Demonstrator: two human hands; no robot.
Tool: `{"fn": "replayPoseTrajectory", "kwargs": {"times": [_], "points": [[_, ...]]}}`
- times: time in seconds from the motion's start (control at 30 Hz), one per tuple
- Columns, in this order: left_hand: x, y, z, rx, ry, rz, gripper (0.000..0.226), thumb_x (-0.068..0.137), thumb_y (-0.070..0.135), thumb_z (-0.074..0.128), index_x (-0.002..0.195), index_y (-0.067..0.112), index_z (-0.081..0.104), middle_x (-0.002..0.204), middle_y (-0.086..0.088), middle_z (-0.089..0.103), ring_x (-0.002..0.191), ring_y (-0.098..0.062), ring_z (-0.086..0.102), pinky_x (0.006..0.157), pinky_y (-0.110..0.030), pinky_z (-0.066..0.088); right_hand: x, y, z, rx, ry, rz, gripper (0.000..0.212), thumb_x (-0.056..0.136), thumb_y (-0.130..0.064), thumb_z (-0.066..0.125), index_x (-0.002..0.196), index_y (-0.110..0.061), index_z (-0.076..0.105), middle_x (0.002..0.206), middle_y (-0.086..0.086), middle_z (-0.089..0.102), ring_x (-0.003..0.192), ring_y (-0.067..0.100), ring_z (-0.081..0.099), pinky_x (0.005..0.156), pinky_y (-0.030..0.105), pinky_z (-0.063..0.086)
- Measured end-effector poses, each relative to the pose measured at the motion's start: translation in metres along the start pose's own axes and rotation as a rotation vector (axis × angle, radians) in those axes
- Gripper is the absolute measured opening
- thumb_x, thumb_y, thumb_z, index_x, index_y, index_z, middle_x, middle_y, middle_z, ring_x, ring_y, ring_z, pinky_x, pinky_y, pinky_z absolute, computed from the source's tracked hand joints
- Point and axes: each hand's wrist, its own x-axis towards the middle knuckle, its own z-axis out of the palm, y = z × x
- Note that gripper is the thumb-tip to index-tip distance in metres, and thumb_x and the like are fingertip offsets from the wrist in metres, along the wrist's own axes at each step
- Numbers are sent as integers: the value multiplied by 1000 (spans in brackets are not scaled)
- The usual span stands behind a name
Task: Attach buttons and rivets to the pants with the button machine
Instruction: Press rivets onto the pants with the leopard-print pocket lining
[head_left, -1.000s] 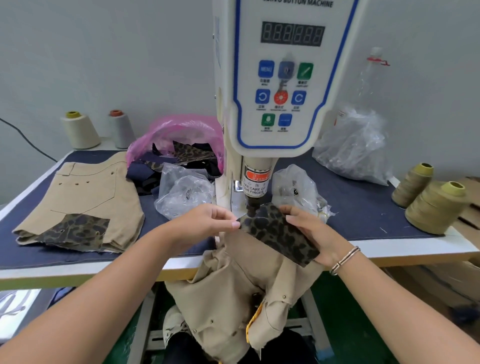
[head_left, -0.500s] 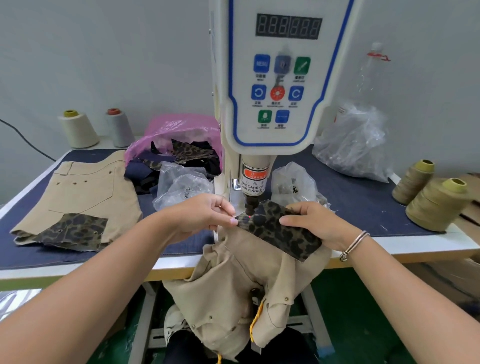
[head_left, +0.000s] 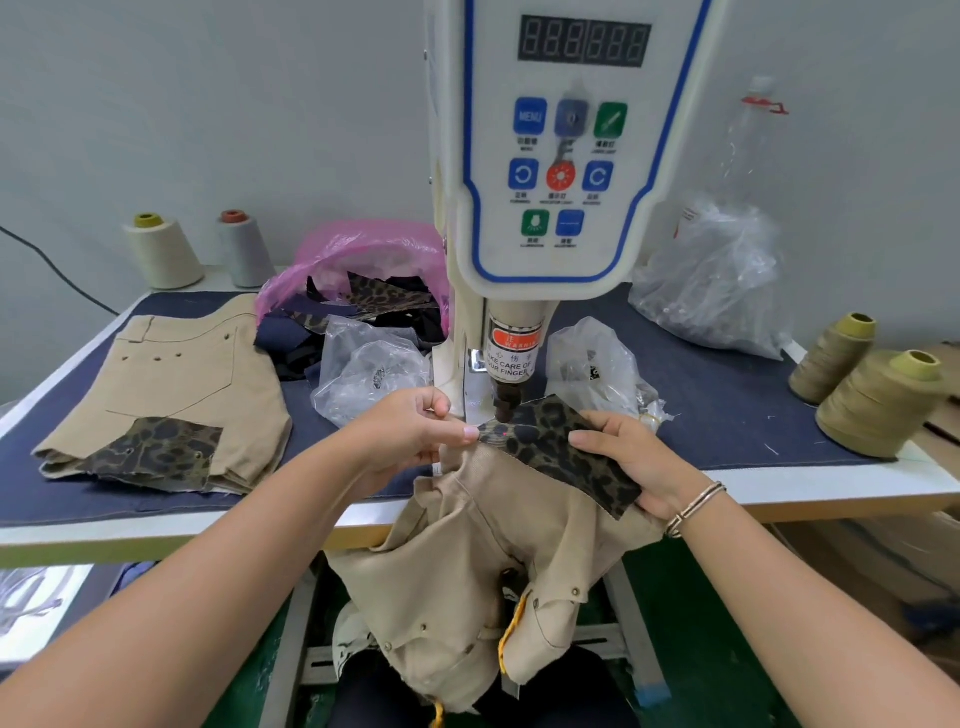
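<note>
While left hand (head_left: 410, 431) pinches the leopard patch (head_left: 558, 452) edge and right hand (head_left: 631, 460) grips its far end w/ tan pants (head_left: 483, 561) under the button machine (head_left: 545, 156) punch, pink bag (head_left: 363, 254) on desk (head_left: 753, 410) holds fabric scraps; clear bags (head_left: 371, 371) hold small metal hardware.

We are looking from a single head-worn camera, facing forward and down over the near edge of the table (head_left: 779, 486). We are sitting close to the button machine (head_left: 561, 156), which is filling the upper centre, its top cut off. The wide lens is taking in both table ends and the floor below.
</note>
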Motion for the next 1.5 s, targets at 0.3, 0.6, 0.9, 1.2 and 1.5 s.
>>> {"fn": "replayPoseTrajectory", "kwargs": {"times": [0.3, 0.6, 0.9, 1.2, 1.5], "points": [[1, -1, -2, 23, -22, 13, 44, 81, -1, 70, 74, 20, 32, 59, 4, 65, 61, -6, 64, 59, -20, 44, 0, 0, 1, 1, 19, 12, 37, 72, -23, 69, 106, -10, 67, 97, 9, 71, 82, 16, 68, 71, 25, 56], [5, -8, -6, -14, -51, 13, 43, 79, -2, 71, 74, 19, 34, 58, 5, 62, 62, -7, 64, 56, -17, 47, -2, -1, 2, -5, 1, 0, 35, 71, -22, 70, 104, -11, 66, 97, 9, 71, 82, 16, 68, 70, 24, 55], [-27, -5, -1, 112, -214, 63, 43, 76, -1, 72, 77, 18, 34, 74, -1, 68, 59, -6, 56, 55, -15, 41, -34, -15, 19, -284, -214, 37, 41, 74, -30, 71, 113, -21, 64, 113, 5, 67, 104, 23, 64, 92, 35, 50], [-46, 27, 36, 56, -243, 262, 40, 80, -15, 65, 78, 13, 37, 74, -7, 69, 66, -21, 55, 60, -24, 46, -47, -57, 80, -818, -247, -212, 31, 90, -23, 63, 61, -15, 58, 54, -15, 41, 53, -1, 38, 55, 11, 31], [-97, -35, -1, 510, -159, 82, 22, 91, 41, 61, 100, 23, 69, 99, 8, 71, 92, -7, 65, 86, -25, 49, -64, -60, 62, -168, -40, -193, 15, 65, -22, 70, 75, -14, 78, 80, 4, 74, 75, 13, 68, 78, 24, 53]]}}
